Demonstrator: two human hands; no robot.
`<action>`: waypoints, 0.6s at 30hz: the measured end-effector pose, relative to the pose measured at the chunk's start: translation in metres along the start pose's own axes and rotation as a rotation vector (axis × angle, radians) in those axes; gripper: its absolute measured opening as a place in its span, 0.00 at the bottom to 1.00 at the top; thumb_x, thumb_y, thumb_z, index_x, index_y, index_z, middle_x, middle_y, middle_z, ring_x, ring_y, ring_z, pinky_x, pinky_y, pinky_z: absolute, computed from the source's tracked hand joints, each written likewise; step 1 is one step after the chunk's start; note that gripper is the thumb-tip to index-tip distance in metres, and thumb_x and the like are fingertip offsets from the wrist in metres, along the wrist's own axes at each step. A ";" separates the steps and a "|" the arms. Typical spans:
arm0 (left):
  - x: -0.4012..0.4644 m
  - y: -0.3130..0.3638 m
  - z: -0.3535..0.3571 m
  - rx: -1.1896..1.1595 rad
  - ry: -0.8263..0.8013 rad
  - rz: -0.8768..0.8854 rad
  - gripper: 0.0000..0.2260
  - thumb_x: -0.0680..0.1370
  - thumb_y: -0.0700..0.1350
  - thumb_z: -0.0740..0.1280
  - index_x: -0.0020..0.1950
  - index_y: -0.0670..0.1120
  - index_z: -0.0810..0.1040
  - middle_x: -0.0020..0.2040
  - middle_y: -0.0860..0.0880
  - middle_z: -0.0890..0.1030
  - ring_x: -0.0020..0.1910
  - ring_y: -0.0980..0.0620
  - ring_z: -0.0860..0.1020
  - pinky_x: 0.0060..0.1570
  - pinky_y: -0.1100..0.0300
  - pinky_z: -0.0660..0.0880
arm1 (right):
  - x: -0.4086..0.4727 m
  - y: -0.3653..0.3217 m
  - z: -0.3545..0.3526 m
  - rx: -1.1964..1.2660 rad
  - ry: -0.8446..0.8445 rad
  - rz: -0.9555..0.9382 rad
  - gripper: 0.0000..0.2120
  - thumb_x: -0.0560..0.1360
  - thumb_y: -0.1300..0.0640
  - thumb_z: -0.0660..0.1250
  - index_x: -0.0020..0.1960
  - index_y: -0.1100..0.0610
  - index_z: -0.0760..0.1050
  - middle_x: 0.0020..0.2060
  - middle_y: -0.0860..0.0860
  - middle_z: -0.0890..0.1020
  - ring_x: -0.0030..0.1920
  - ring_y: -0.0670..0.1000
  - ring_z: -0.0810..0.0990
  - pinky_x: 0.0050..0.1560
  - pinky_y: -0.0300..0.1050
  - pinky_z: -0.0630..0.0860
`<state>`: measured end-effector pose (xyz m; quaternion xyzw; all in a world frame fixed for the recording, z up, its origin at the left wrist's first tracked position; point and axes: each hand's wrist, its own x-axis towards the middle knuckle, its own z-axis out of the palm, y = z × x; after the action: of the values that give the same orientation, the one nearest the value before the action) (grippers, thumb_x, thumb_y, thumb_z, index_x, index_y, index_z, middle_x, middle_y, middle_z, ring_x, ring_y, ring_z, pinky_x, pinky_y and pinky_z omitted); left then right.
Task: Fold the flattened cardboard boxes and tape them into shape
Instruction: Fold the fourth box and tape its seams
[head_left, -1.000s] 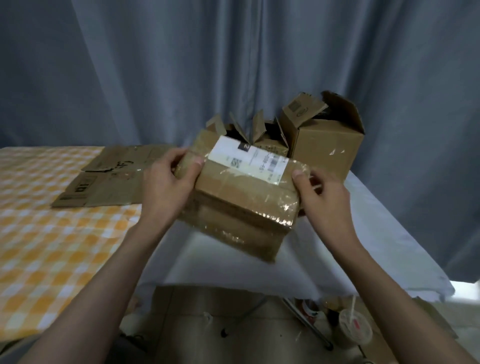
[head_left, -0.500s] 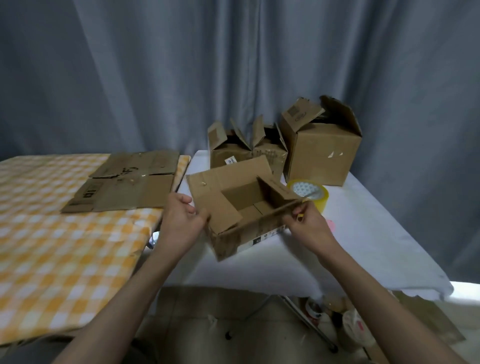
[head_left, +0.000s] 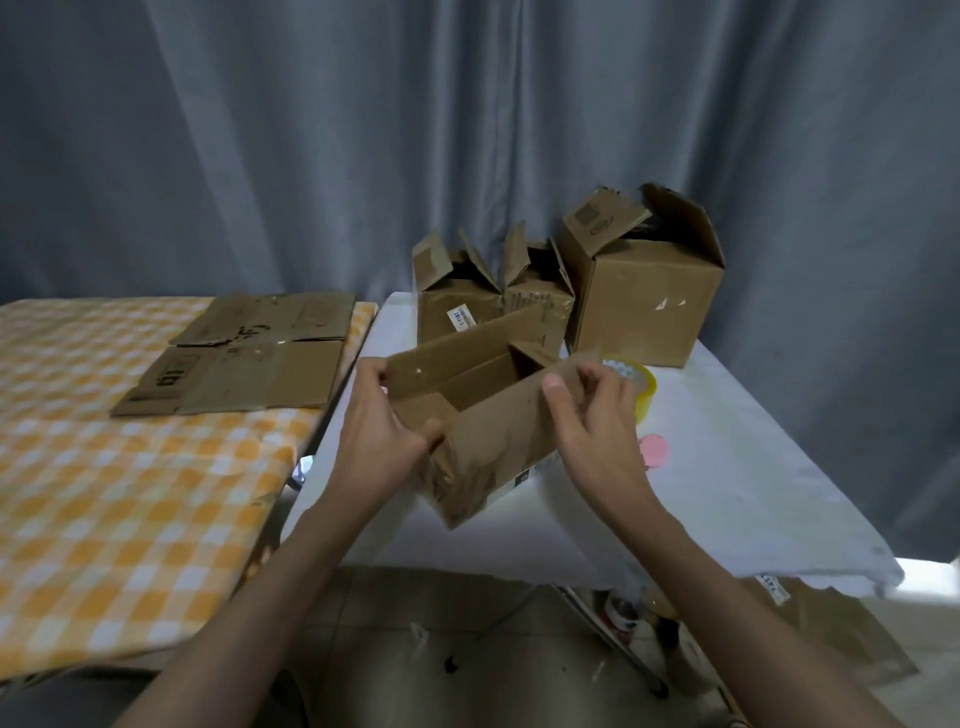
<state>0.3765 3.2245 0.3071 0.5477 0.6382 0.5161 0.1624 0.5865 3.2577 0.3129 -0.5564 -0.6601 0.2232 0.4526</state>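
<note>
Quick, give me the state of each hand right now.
Left hand: closed, gripping the left end of the open cardboard box.
Right hand: closed, pinching the box's near right flap.

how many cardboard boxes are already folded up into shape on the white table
4. One is held open-topped in both hands; two small ones stand side by side behind it; a bigger one sits rightmost. Others may be hidden behind these.
</note>
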 end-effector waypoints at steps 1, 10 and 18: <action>-0.002 0.002 -0.002 0.040 -0.019 0.049 0.24 0.69 0.46 0.78 0.55 0.54 0.66 0.51 0.57 0.76 0.48 0.61 0.76 0.37 0.71 0.69 | 0.001 0.000 0.003 -0.072 -0.019 -0.002 0.28 0.80 0.37 0.58 0.72 0.53 0.63 0.67 0.50 0.65 0.68 0.52 0.66 0.63 0.53 0.69; -0.010 0.006 -0.025 0.157 -0.260 0.301 0.09 0.79 0.53 0.62 0.45 0.50 0.77 0.49 0.55 0.77 0.49 0.58 0.76 0.43 0.62 0.75 | 0.013 0.002 0.019 -0.241 -0.140 -0.029 0.25 0.78 0.45 0.66 0.71 0.56 0.69 0.69 0.51 0.57 0.71 0.54 0.61 0.66 0.51 0.68; -0.003 0.000 -0.018 0.151 -0.334 -0.102 0.33 0.72 0.59 0.73 0.74 0.51 0.67 0.61 0.54 0.74 0.50 0.57 0.75 0.39 0.66 0.71 | -0.004 0.006 0.035 0.046 -0.102 0.173 0.30 0.74 0.42 0.70 0.68 0.54 0.63 0.63 0.51 0.72 0.62 0.54 0.76 0.63 0.58 0.74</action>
<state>0.3637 3.2130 0.3140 0.6033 0.6661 0.3598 0.2507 0.5600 3.2629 0.2892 -0.5885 -0.6266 0.3047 0.4101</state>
